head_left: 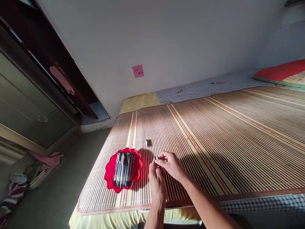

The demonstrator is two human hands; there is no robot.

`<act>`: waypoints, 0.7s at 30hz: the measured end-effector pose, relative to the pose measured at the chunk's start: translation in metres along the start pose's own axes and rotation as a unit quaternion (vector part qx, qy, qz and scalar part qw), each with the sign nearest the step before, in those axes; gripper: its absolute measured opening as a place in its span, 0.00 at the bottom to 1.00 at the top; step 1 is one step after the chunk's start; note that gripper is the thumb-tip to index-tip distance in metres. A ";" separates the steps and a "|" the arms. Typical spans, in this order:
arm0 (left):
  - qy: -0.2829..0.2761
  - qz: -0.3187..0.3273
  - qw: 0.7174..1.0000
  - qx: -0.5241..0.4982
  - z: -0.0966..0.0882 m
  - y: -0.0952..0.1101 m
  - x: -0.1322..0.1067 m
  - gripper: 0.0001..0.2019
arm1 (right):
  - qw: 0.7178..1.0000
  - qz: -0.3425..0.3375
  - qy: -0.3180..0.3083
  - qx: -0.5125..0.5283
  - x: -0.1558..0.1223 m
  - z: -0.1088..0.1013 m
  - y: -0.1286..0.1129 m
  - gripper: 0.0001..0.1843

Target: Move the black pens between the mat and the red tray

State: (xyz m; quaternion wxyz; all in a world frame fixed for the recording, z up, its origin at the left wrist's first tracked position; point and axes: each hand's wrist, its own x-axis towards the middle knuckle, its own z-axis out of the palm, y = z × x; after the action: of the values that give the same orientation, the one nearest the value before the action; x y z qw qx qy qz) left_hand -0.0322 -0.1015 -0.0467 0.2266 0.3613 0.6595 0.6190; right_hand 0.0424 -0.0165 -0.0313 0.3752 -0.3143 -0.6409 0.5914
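My left hand [157, 184] and my right hand [171, 164] meet above the striped mat, just right of a red dish. The fingers of both are closed around something small; only a dark, greyish end [155, 158] shows between the fingertips, and the rest is hidden. Left of my hands, the scallop-edged red dish [110, 171] holds several black-and-clear pens [123, 168] lying side by side. Beyond my fingers, small black-and-clear pieces that look like pen caps [148, 142] lie on the mat.
The slatted bamboo mat [195, 127] covers a bed against a white wall. A pink note [138, 71] with handwriting is stuck to the wall. Red folded bedding [278, 70] lies at the far right. On the left are a dark door [47, 60] and the grey floor [78, 162].
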 end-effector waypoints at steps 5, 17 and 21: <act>0.041 0.016 0.996 0.074 0.000 -0.011 0.005 0.16 | 0.996 0.000 0.033 -0.087 0.007 0.019 0.009 0.08; 0.094 0.106 0.963 0.231 0.003 -0.038 0.000 0.28 | 0.957 0.046 0.081 -0.274 0.074 0.048 0.009 0.19; 0.043 0.086 0.952 0.289 -0.005 -0.036 0.006 0.27 | 0.938 0.044 0.094 -0.331 0.077 0.044 0.007 0.16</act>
State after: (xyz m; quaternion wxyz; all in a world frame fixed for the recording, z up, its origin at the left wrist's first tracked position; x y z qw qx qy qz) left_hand -0.0471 -0.0994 -0.0808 0.0296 0.4393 0.7859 0.4342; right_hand -0.0359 0.0267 -0.0310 0.2827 -0.5028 -0.7475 0.3295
